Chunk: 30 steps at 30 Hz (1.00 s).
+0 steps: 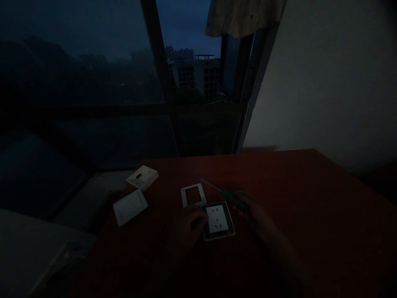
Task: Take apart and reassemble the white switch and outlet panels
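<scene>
A wall socket (217, 219) with a white slotted centre and a dark surround lies face up on the red-brown table. At its left edge is my left hand (187, 227), thumb and forefinger pinched together; anything between the fingertips is too dark to make out. My right hand (256, 215) grips a screwdriver (234, 199) by its green handle, just right of the socket. Its thin metal shaft points away to the upper left, clear of the socket. Behind my left hand lies a white rectangular cover frame (201, 191), its near edge partly hidden by my fingers.
On the table's left side, a white switch plate (130, 207) lies in front of a white mounting box (142, 177). The table (279, 174) stands against a dark window (124, 136) and a pale wall (322, 82). The room is very dim.
</scene>
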### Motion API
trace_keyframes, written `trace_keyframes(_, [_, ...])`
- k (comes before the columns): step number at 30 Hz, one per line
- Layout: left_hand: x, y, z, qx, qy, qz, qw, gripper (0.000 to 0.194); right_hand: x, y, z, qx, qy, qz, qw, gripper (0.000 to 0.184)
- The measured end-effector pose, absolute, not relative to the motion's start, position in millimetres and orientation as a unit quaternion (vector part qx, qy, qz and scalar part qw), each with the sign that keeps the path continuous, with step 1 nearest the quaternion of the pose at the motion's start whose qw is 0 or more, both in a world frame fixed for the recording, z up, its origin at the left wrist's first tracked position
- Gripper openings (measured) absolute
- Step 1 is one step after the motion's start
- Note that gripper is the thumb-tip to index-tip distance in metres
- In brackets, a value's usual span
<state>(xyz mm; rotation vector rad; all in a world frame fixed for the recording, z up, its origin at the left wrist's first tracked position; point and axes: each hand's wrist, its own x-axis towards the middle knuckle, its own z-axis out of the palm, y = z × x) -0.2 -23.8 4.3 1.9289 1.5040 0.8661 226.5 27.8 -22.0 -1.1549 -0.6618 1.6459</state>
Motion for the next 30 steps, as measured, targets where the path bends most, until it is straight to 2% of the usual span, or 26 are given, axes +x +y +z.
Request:
trace_keyframes(6, [-10.2,-22.0,4.5,0.704,0.581,0.333,0.237,0.016,226.3,27.1,-19.8,-0.502,-0.304,0.624,0.517,0.022])
trace_keyframes(10, [-11.4,-25.2,-0.7,0.723,0.574,0.272,0.271,0.057,229.7,25.4,-8.8,-0.531,-0.400,0.494,0.560,0.031])
trace_keyframes(14, [-8.0,-29.1,-5.3,0.733,0.574,0.210,0.299,0.087,239.0,22.7,26.7,-0.541,-0.511,0.430,0.512,0.034])
trace_keyframes(17, [-6.3,-29.8,-5.8,0.730,0.569,0.199,0.321,0.090,244.0,20.7,61.5,-0.539,-0.630,0.317,0.461,0.025])
trace_keyframes(20, [-6.0,-29.0,-4.8,0.728,0.564,0.201,0.335,0.093,243.3,16.3,91.3,-0.527,-0.663,0.240,0.473,0.020])
trace_keyframes(24, [-6.4,-27.0,-5.7,0.726,0.555,0.197,0.353,0.094,235.5,7.9,113.5,-0.517,-0.705,0.196,0.445,0.017])
trace_keyframes(27, [-6.1,-26.4,-6.9,0.728,0.551,0.203,0.353,0.091,227.6,4.2,117.5,-0.485,-0.761,0.181,0.391,0.014])
trace_keyframes(30, [-5.9,-26.1,-8.2,0.729,0.551,0.213,0.344,0.089,221.7,3.9,115.4,-0.465,-0.782,0.162,0.382,0.011])
